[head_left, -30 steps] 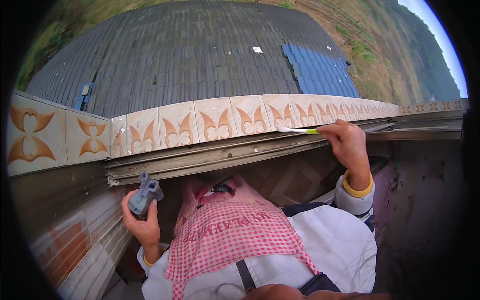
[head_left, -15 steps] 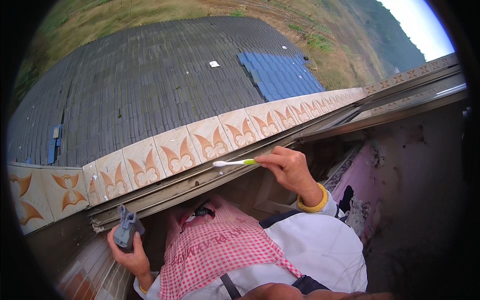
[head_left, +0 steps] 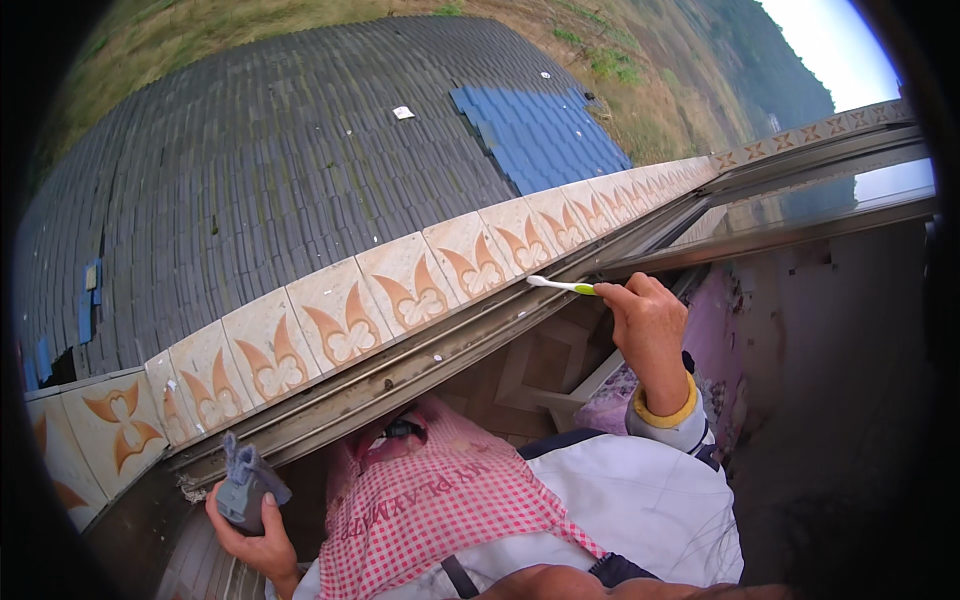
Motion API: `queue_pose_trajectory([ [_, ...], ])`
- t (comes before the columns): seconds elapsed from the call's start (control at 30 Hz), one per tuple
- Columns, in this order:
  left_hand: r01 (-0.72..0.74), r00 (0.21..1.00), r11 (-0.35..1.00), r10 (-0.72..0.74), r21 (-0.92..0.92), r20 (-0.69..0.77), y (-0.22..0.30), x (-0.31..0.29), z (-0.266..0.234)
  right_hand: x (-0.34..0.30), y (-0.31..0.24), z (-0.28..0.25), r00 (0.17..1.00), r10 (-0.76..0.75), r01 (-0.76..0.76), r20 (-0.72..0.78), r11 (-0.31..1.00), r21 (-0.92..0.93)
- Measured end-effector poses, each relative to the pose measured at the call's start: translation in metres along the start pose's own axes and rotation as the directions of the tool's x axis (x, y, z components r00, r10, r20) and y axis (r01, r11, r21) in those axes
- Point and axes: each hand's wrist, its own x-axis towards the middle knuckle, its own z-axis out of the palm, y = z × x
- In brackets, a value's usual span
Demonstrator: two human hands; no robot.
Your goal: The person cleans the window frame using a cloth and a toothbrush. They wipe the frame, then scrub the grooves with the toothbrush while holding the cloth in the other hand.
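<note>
A: What is shifting, biggest first?

B: Dark roof (head_left: 280, 170), blue panels (head_left: 545, 135) included, is sitting a little higher and farther left in view than half a second ago. The tiled ledge (head_left: 340, 335) is slanting below it; the metal window track (head_left: 320, 412) is running along the ledge's near side. Checked apron (head_left: 430, 510) is hanging on the person's front.

A: Hands?

B: Right hand (head_left: 652, 325) is working farther right along the track than before, thumb and fingers pinching a toothbrush (head_left: 563, 287) by its green end. Left hand (head_left: 258, 545) is keeping near the track's left end, fingers curling round a grey block (head_left: 238, 505).

A: Brush position?

B: White head is pointing left, showing over the track's outer edge, beside the tiles. Contact: cannot tell.

A: Containers?

B: Block is bearing a grey-blue rag (head_left: 243, 462) at its top; whether it is hollow, cannot tell. White specks (head_left: 437, 357) are lying along the track.
</note>
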Motion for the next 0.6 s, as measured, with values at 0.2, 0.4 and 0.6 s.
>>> queue_pose_trajectory([
  [0.2,-0.007,1.000,0.999,0.007,-0.035,0.013,0.009,0.001,-0.006,0.001,-0.044,-0.008,0.982,-0.181,0.120,0.044,0.798,0.591],
  [0.4,-0.036,0.999,0.998,0.035,-0.044,-0.023,0.017,0.001,-0.010,-0.002,-0.093,0.021,0.928,-0.361,0.311,-0.093,0.611,0.728],
  [0.6,-0.069,0.997,0.997,0.069,-0.026,-0.017,0.025,0.000,-0.004,-0.005,-0.098,0.053,0.930,-0.365,0.295,-0.038,0.681,0.670],
])
